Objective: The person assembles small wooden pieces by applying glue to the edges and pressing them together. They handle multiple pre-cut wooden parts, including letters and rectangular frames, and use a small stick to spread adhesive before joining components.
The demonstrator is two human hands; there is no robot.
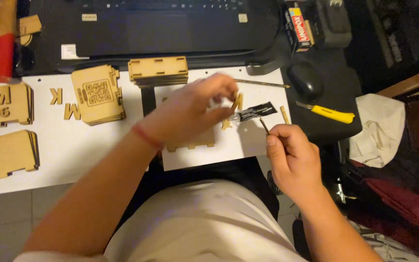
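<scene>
My left hand [197, 104] reaches across a white sheet [248, 140] and pinches a small cut-out wooden piece [237, 103] between fingers and thumb. Under that hand lies a flat wooden panel with notched edges [192, 141]. My right hand [291, 153] holds a thin stick [265, 126] upright by its lower end, tip pointing toward the wooden piece. A small black glue tube [255, 111] lies on the sheet between the two hands. A red band circles my left wrist.
Stacks of notched wooden panels [158, 71] [98, 94] [6, 154] and loose wooden letters [56, 96] lie on the white board. A yellow utility knife [328, 113], black mouse [305, 80], laptop [161, 26] and red-handled tool [3, 48] sit behind. White cloth [379, 128] lies at right.
</scene>
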